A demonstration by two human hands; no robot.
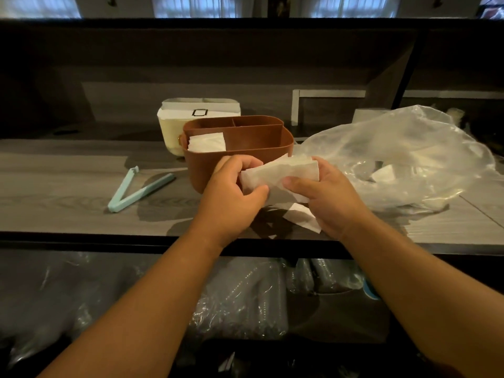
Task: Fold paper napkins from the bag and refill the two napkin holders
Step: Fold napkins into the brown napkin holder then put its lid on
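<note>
Eatery service counter, napkin holders

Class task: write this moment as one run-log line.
step: folding | left hand: grips napkin | right hand: grips napkin | brown holder: part filled | bag: open

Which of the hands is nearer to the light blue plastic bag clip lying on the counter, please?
Left. The left hand grips the white paper napkin just right of the light blue plastic bag clip; the right hand holds the napkin's far end, farther right.
</note>
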